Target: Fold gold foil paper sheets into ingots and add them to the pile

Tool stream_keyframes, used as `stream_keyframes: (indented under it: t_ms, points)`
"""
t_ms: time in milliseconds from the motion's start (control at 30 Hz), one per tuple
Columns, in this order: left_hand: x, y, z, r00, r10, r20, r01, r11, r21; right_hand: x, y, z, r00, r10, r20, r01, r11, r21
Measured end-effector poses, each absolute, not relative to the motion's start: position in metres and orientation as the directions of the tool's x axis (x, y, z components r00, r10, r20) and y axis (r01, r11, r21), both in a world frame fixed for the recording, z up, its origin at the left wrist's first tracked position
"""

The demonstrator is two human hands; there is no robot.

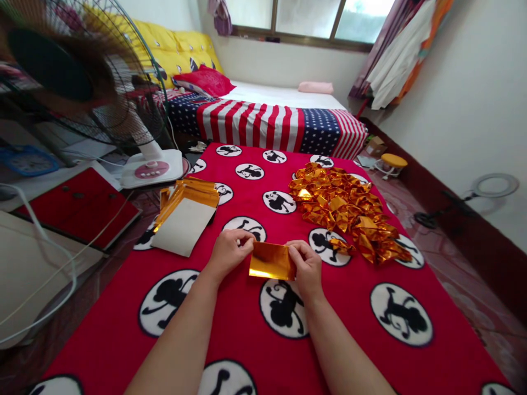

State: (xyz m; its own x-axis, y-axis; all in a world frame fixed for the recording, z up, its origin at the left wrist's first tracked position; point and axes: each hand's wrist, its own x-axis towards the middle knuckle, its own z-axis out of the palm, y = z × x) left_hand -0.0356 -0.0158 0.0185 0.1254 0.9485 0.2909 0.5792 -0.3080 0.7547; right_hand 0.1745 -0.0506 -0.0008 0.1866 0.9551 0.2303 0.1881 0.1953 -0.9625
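Note:
A small rectangle of shiny gold foil paper (272,261) is stretched between my two hands, above the red cloth. My left hand (231,251) pinches its upper left corner. At the right end, my right hand (305,264) grips the same sheet between thumb and fingers. To the left lies a stack of gold foil sheets (197,189), with a pale grey-white sheet (184,226) on top of it. A heap of folded gold foil pieces (341,200) spreads over the right side of the cloth, and one small folded piece (341,246) sits at its near edge.
The red cloth (329,340) with black-and-white round figures covers the surface before me. A fan (152,164) with blurred blades stands at the left, near a red panel (82,206) and white cables. Beyond is a bed (263,123); a yellow stool (394,160) stands at right.

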Motion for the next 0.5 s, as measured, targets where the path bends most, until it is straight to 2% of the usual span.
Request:
stream_keyframes:
  t_ms: [67,133,233,300,400,500]
  points:
    - [-0.040,-0.014,0.019,-0.006,0.966,0.260,0.512,-0.220,0.830,0.174,-0.050,0.000,0.220,0.951,0.219,0.148,0.189,-0.971]
    - [-0.038,-0.015,0.020,-0.059,0.973,0.223,0.406,-0.180,0.896,0.174,-0.051,0.001,0.230,0.950,0.212,0.125,0.187,-0.974]
    - [-0.025,-0.019,0.021,0.035,0.988,0.147,0.237,-0.151,0.960,0.172,-0.051,0.003,0.230,0.953,0.197,0.104,0.177,-0.979]
    - [-0.013,-0.022,0.019,0.140,0.986,0.090,0.195,-0.116,0.974,0.172,-0.052,0.002,0.219,0.957,0.192,0.100,0.174,-0.980]
    - [0.001,-0.025,0.012,0.119,0.991,0.054,0.214,-0.079,0.974,0.172,-0.054,0.001,0.186,0.964,0.192,0.102,0.176,-0.979]
    - [0.007,-0.026,0.009,0.069,0.995,0.066,0.174,-0.077,0.982,0.172,-0.055,0.000,0.159,0.974,0.163,0.032,0.160,-0.987]
